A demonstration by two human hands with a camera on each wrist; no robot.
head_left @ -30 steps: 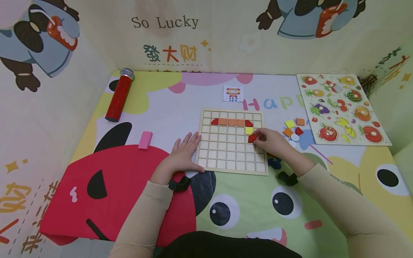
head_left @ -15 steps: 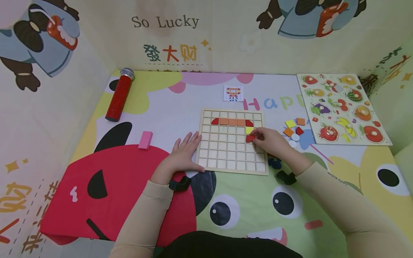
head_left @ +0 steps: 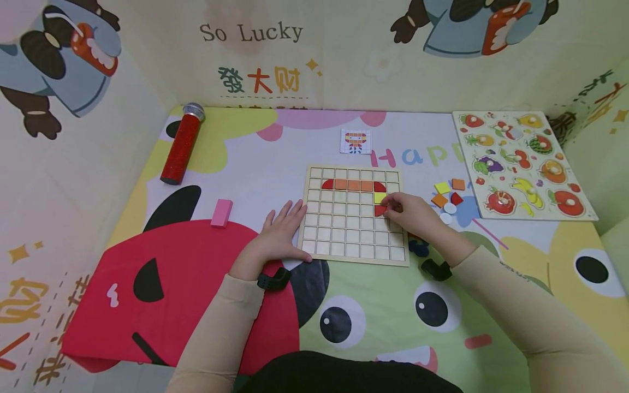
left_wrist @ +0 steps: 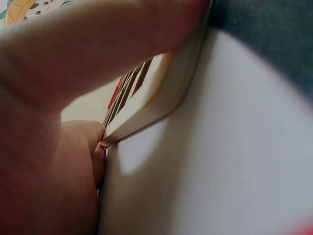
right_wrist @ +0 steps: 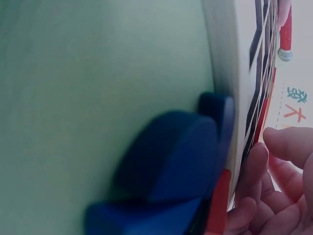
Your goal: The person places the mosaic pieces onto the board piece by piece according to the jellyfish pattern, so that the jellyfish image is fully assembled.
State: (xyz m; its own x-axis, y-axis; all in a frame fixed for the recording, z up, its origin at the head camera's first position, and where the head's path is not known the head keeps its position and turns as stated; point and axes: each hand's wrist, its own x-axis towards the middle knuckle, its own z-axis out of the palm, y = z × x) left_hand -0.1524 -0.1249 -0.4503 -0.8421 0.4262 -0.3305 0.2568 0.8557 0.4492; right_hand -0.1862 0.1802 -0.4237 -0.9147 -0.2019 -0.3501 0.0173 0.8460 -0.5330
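Note:
A wooden grid board (head_left: 339,258) lies flat in front of me. My left hand (head_left: 277,237) rests at its left side, fingers spread over the left edge and thumb by the lower corner; the thumb also touches the board in the left wrist view. With curled fingertips, my right hand (head_left: 408,213) pinches the right side of a red quarter-circle tile (head_left: 379,210) in a board cell. Just above that sits a yellow square tile (head_left: 379,198). A row of orange square tiles (head_left: 353,185) runs along the upper part, with red rounded tiles at both ends.
Loose tiles (head_left: 439,201) in yellow, orange, red and white lie right of the board. Blue blocks (right_wrist: 168,152) sit against its right edge. Around are a picture card (head_left: 356,142), fruit puzzle (head_left: 528,164), red microphone (head_left: 180,147) and pink block (head_left: 221,213).
My right hand has shifted slightly left and up, bringing the red tile from askew to squarely in the cell below the yellow tile. The left hand stays put.

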